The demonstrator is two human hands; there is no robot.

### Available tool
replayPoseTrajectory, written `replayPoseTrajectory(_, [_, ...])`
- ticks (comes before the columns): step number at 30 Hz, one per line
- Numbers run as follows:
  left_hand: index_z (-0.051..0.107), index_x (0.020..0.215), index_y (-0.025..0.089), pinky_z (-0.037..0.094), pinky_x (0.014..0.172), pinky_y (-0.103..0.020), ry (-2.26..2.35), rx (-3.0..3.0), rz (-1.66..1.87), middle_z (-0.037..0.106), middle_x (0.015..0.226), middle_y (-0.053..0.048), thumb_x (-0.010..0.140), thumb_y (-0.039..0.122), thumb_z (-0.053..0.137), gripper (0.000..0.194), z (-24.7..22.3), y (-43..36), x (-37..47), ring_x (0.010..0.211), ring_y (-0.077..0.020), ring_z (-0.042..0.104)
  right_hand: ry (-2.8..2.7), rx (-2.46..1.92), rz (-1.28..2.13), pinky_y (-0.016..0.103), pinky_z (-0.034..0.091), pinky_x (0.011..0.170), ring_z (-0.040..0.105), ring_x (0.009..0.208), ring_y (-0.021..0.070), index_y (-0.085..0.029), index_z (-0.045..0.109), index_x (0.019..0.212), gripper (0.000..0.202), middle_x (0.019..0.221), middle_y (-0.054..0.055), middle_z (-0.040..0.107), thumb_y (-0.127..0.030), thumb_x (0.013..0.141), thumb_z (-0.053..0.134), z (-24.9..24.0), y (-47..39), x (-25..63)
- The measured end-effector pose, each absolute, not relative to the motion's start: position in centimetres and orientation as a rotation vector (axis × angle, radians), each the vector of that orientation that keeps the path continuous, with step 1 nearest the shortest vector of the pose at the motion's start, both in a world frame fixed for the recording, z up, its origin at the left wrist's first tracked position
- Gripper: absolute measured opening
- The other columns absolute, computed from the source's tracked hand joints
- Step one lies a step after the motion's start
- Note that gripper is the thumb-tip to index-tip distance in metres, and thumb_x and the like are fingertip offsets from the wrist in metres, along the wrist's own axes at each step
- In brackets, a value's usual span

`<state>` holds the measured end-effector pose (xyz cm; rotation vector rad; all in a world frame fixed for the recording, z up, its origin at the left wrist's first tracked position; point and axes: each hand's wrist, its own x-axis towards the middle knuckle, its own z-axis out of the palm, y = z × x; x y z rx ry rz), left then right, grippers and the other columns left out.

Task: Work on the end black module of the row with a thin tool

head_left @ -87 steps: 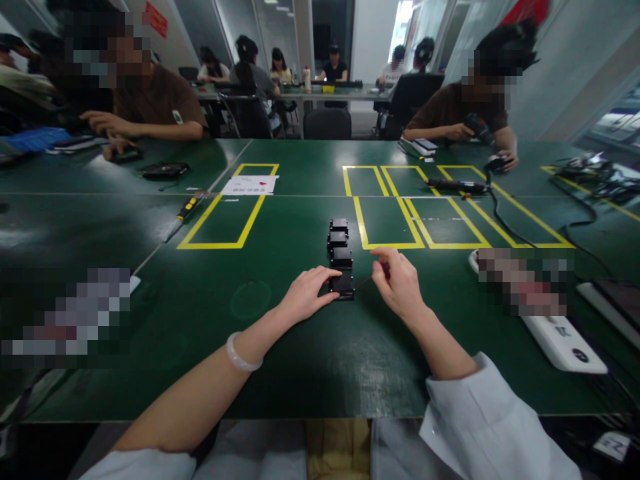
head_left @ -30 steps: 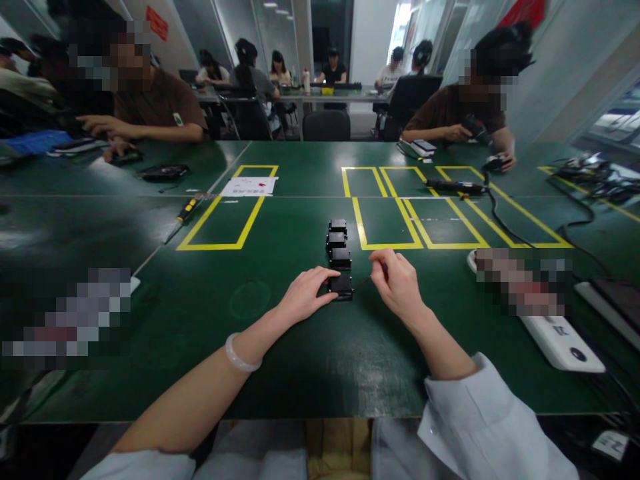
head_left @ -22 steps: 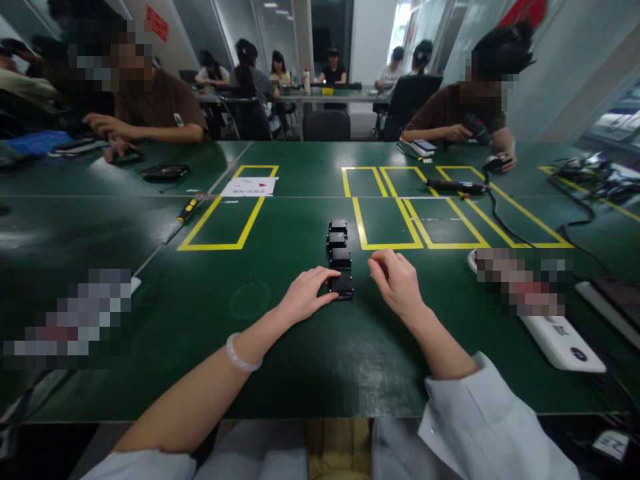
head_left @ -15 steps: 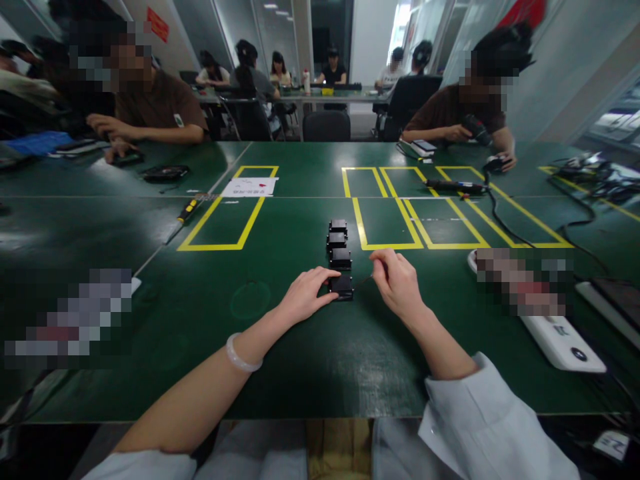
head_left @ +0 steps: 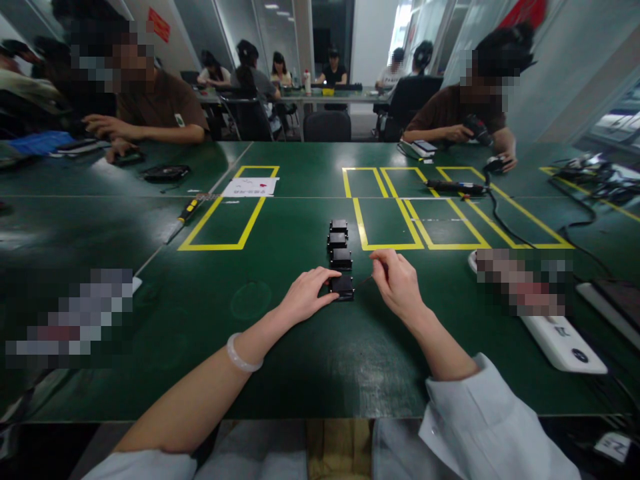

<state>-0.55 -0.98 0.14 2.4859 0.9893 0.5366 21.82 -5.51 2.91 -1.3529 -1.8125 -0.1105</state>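
Block [head_left: 343, 285], black, nearest you on the surface [head_left: 300, 367]: your left hand [head_left: 306, 292] pinches its left end, likely steadying it; to its right, your right hand [head_left: 399, 275] pinches a thin strand [head_left: 367, 280]; beyond it, three similar blocks [head_left: 341, 257].

An office-like workshop — a long green counter [head_left: 300, 227] with yellow tape outlines [head_left: 393, 247], black chairs [head_left: 327, 125], glass partitions [head_left: 243, 30] and seated people [head_left: 173, 107].

White sheet [head_left: 251, 187] — across yellow tape [head_left: 210, 247], chair [head_left: 327, 125]
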Motion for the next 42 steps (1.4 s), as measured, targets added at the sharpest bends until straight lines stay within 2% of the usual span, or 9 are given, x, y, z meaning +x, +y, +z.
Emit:
replayPoseTrajectory(3, [0.051, 0.122, 0.025, 0.044, 0.087, -0.036, 0.988, 2.489, 0.539, 0.06, 0.11, -0.004, 0.087, 0.033, 0.061, 0.037, 0.15, -0.98, -0.57, 0.098, -0.0213, 0.059, -1.815, -1.361, -0.115, 0.031, 0.042, 0.068, 0.055, 0.07, 0.0171, -0.021, 0.055, 0.097, 0.016, 0.076, 0.003, 0.062, -0.025, 0.094, 0.04, 2.95, -5.55, 21.79])
replayPoseTrajectory(11, [0.052, 0.121, 0.026, 0.044, 0.086, -0.036, 0.988, 2.487, 0.548, 0.06, 0.109, -0.004, 0.087, 0.034, 0.061, 0.036, 0.04, -0.95, -0.53, 0.097, -0.0214, 0.059, -1.84, -1.348, -0.139, 0.029, 0.038, 0.064, 0.047, 0.061, 0.0149, -0.022, 0.052, 0.083, 0.017, 0.069, 0.001, 0.057, -0.033, 0.094, 0.045, 3.04, -5.45, 21.85])
replayPoseTrajectory(17, [0.052, 0.121, 0.026, 0.044, 0.086, -0.036, 0.991, 2.483, 0.546, 0.06, 0.109, -0.003, 0.087, 0.033, 0.062, 0.036, 0.1, -0.98, -0.56, 0.097, -0.0212, 0.059, -1.837, -1.351, -0.145, 0.029, 0.036, 0.063, 0.044, 0.059, 0.0148, -0.023, 0.047, 0.079, 0.017, 0.066, 0.0, 0.054, -0.03, 0.094, 0.043, 3.24, -5.63, 21.74])
replayPoseTrajectory(23, [0.051, 0.122, 0.026, 0.043, 0.087, -0.036, 0.988, 2.483, 0.547, 0.06, 0.109, -0.002, 0.087, 0.032, 0.062, 0.037, 0.05, -0.97, -0.54, 0.096, -0.0209, 0.059, -1.869, -1.28, -0.081, 0.031, 0.039, 0.067, 0.048, 0.065, 0.0163, -0.022, 0.047, 0.085, 0.018, 0.07, 0.001, 0.054, -0.021, 0.095, 0.032, 3.47, -5.9, 21.79])
replayPoseTrajectory(32, [0.051, 0.122, 0.026, 0.043, 0.087, -0.035, 0.989, 2.493, 0.559, 0.06, 0.11, -0.003, 0.087, 0.032, 0.061, 0.037, -0.07, -0.93, -0.54, 0.098, -0.0215, 0.059, -1.864, -1.324, -0.144, 0.029, 0.041, 0.067, 0.051, 0.065, 0.0158, -0.021, 0.053, 0.09, 0.014, 0.077, 0.003, 0.062, -0.029, 0.094, 0.044, 3.16, -5.58, 21.78])
replayPoseTrajectory(39, [0.052, 0.121, 0.025, 0.044, 0.086, -0.035, 0.983, 2.49, 0.543, 0.06, 0.111, -0.003, 0.087, 0.032, 0.062, 0.036, 0.04, -0.9, -0.52, 0.099, -0.0216, 0.059, -1.895, -1.255, -0.189, 0.03, 0.042, 0.07, 0.058, 0.073, 0.0153, -0.019, 0.056, 0.108, 0.023, 0.091, 0.004, 0.069, -0.023, 0.097, 0.037, 3.26, -5.64, 21.82])
replayPoseTrajectory(42, [0.052, 0.121, 0.025, 0.044, 0.086, -0.035, 0.992, 2.484, 0.534, 0.06, 0.11, -0.003, 0.087, 0.033, 0.061, 0.036, 0.07, -0.91, -0.52, 0.098, -0.0219, 0.059, -1.823, -1.286, -0.194, 0.031, 0.043, 0.066, 0.057, 0.068, 0.0161, -0.02, 0.054, 0.108, 0.02, 0.086, 0.005, 0.066, -0.028, 0.095, 0.041, 2.96, -5.54, 21.79])
